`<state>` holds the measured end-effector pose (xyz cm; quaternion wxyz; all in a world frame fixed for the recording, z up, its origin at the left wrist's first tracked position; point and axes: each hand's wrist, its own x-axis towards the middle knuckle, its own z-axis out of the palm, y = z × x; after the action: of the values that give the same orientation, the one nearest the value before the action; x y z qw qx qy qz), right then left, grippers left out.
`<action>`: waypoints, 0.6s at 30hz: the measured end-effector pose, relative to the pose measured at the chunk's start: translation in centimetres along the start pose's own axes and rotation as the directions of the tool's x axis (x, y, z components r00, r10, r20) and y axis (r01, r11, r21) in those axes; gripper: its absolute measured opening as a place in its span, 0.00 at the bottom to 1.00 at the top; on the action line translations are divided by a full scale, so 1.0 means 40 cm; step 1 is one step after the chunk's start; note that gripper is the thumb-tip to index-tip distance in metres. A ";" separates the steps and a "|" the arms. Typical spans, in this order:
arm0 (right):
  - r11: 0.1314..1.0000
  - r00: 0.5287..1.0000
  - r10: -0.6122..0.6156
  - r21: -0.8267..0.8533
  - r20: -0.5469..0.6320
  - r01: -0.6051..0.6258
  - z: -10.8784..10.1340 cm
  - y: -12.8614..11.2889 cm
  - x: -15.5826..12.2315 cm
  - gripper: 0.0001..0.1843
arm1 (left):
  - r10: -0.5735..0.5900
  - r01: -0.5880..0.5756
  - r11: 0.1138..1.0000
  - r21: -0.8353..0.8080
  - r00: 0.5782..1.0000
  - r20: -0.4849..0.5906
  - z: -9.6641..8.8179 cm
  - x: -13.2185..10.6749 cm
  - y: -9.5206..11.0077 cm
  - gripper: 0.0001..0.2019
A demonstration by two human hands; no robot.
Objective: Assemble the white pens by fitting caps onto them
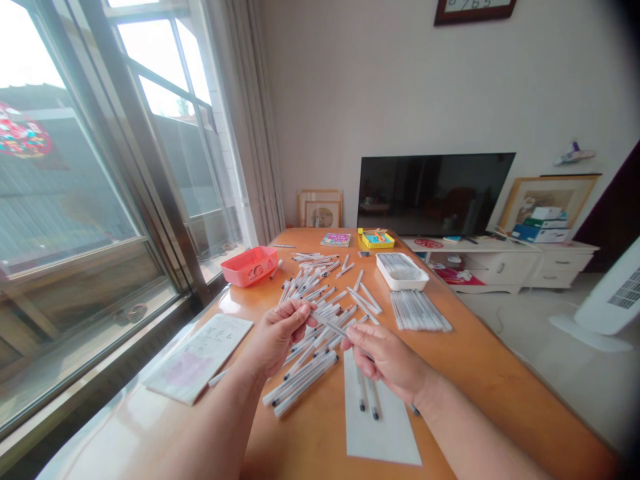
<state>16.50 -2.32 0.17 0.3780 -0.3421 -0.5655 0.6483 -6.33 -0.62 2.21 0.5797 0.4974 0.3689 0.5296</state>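
Observation:
Between my two hands a slim pale pen (pixel 331 325) is held above the table, slanting down to the right. My left hand (pixel 287 328) pinches its far end with thumb and fingers. The other end sits in the closed fingers of my right hand (pixel 383 353). Below lies a heap of clear pens (pixel 320 293) with black tips, spread over the table middle. Under my right hand is a white sheet of paper (pixel 383 440), with a few pens (pixel 373 399) on it, partly hidden by that hand.
A red basket (pixel 250 268) stands at the left and a white tray (pixel 403 283) of pens at the right. Beside the tray lies a neat row of clear pens (pixel 419 311). A booklet (pixel 200 357) rests near the left edge; a yellow box (pixel 377 241) stands at the back.

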 end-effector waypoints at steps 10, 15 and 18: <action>0.999 0.992 -0.044 -0.038 -0.120 0.039 -0.001 0.011 0.013 0.28 | -0.048 0.043 0.998 -0.051 0.992 -0.114 0.005 0.012 -0.016 0.15; 0.995 0.976 -0.038 0.077 -0.216 0.056 -0.019 0.021 0.026 0.23 | -0.058 0.028 0.991 -0.132 0.972 -0.227 -0.013 0.023 -0.017 0.14; 0.997 0.973 -0.056 0.046 -0.225 0.068 -0.023 0.022 0.025 0.18 | -0.065 0.026 0.988 -0.154 0.965 -0.255 -0.018 0.027 -0.017 0.14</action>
<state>16.73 -1.09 -0.81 0.4680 -0.3848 -0.5123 0.6086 -6.66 0.62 1.49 0.5741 0.3705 0.4124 0.6025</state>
